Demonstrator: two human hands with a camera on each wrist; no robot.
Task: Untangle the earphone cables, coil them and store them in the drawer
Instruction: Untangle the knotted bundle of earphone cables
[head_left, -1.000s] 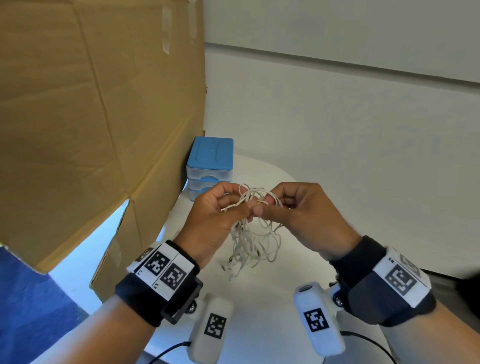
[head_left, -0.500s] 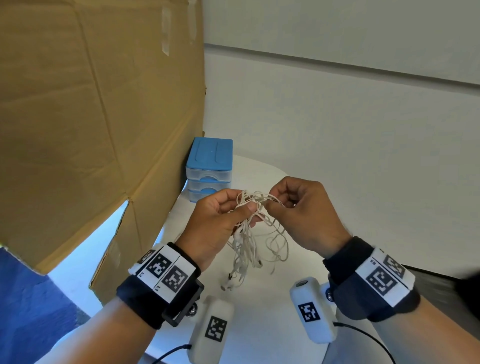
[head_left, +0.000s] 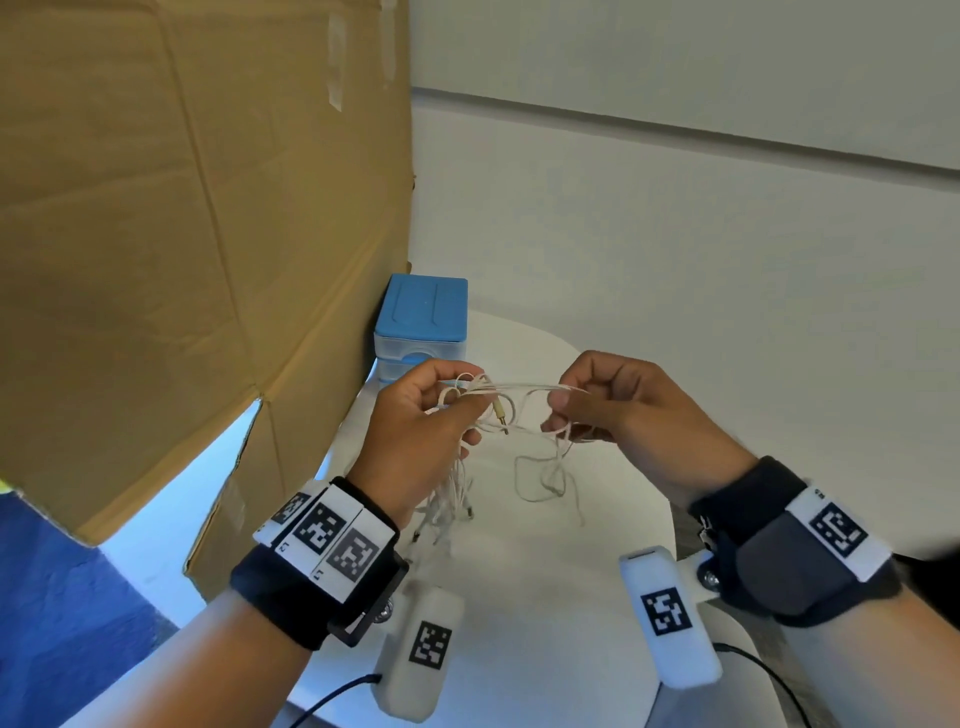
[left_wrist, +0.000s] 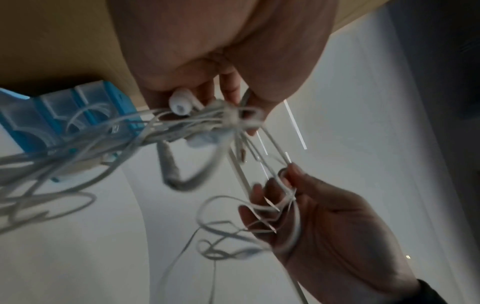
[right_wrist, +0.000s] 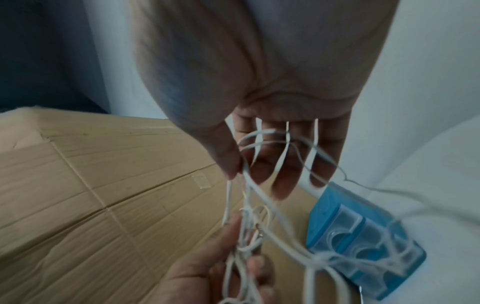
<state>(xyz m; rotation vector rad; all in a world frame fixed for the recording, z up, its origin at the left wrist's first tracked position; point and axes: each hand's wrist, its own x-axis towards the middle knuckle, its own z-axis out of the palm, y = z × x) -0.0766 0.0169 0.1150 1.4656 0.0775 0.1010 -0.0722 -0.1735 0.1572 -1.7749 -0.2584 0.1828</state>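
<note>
A tangle of white earphone cables (head_left: 519, 415) hangs above the white round table (head_left: 545, 561), stretched between both hands. My left hand (head_left: 431, 415) grips the main bunch, with an earbud (left_wrist: 179, 103) and a jack plug (head_left: 501, 415) showing beside its fingers. My right hand (head_left: 597, 405) pinches a few strands (right_wrist: 246, 164) pulled out to the right, and loose loops dangle below it. The small blue drawer unit (head_left: 423, 322) stands behind the hands at the table's back, its translucent drawers shut.
A big cardboard box (head_left: 182, 234) stands close on the left, touching the drawer unit's side. A white wall (head_left: 675, 234) rises behind the table. The table's curved edge (head_left: 670, 499) runs near my right wrist.
My hands have moved apart: the right hand drew strands to the right, so cable now spans between them. The jack plug has come into view by the left fingers.
</note>
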